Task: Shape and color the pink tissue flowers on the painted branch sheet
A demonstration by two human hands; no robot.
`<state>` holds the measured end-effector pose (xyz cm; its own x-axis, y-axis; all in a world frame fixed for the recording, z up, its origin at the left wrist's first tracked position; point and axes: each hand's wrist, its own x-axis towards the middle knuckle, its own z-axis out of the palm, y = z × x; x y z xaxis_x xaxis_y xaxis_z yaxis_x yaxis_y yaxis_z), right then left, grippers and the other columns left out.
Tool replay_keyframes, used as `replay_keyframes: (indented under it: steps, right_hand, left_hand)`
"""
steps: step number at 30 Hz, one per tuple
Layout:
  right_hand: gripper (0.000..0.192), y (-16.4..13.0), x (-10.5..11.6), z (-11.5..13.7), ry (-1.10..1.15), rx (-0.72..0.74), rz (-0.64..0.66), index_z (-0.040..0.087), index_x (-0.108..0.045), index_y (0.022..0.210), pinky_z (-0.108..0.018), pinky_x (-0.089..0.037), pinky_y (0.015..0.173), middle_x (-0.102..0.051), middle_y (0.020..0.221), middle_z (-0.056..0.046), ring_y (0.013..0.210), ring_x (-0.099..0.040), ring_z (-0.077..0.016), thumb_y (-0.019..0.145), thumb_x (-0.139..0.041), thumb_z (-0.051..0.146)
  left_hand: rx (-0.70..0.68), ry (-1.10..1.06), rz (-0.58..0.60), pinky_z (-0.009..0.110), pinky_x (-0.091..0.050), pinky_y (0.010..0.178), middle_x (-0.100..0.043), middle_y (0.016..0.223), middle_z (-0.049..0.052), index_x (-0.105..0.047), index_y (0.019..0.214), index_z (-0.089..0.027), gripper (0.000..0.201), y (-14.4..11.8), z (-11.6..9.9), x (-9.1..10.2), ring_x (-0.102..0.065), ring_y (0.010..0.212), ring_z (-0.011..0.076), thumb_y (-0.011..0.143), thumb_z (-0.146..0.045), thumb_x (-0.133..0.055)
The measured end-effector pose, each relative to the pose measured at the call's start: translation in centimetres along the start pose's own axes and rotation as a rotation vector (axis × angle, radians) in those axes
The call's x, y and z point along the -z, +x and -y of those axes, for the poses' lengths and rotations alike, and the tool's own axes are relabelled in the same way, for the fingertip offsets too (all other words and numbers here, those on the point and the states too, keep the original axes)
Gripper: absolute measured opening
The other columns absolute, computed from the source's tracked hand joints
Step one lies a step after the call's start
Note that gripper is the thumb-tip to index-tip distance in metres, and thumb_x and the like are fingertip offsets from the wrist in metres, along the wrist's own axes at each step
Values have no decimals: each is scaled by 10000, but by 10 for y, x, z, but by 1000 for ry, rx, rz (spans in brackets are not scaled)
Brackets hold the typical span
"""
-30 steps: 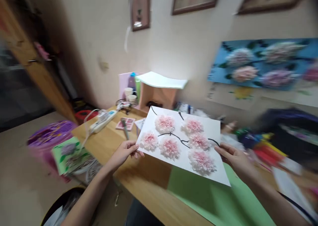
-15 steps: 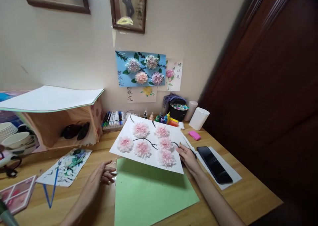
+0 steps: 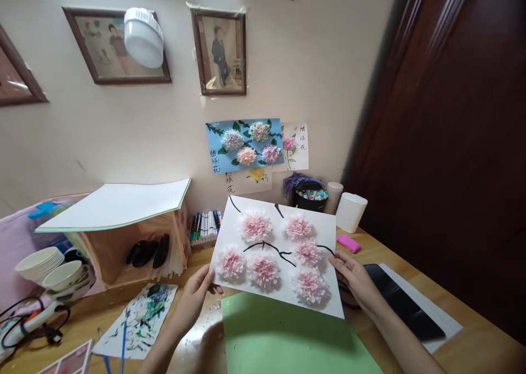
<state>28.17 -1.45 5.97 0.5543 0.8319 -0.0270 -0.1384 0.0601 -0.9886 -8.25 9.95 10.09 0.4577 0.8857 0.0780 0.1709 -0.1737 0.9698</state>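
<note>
We hold the white flower sheet (image 3: 308, 286) up over the desk, one hand at each short edge.

Our left hand (image 3: 193, 297) pinches the sheet's lower-left corner at about eight o'clock, fingers closed narrowly on the paper with the thumb on top; our right hand (image 3: 355, 278) grips the right edge at about three o'clock, thumb on the face and fingers curled behind. The sheet's long axis runs left to right, dipping slightly toward four o'clock, and it tilts so its face of six pink paper flowers (image 3: 255, 226) and black drawn branches looks up at us, the far edge toward twelve o'clock at the wall. Below it, at six o'clock, a green sheet (image 3: 287, 341) lies flat on the wooden desk (image 3: 472, 352). A dark phone (image 3: 398, 302) lies at four o'clock, just beside our right hand.
</note>
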Motion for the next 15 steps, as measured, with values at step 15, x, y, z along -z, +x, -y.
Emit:
replay_keyframes:
  steps: [15]
  right_hand:
    - [443,49,-48,88,54,177,345,208,-647,1083,-268,-519,719,-747,967,-52,807,-685,-188,748,-717,490]
  left_hand:
    - [24,-99,-203,293,-501,684,-692,711,37,-654,771,-176,522,13,-14,10,-625,683,206,663,-687,-658]
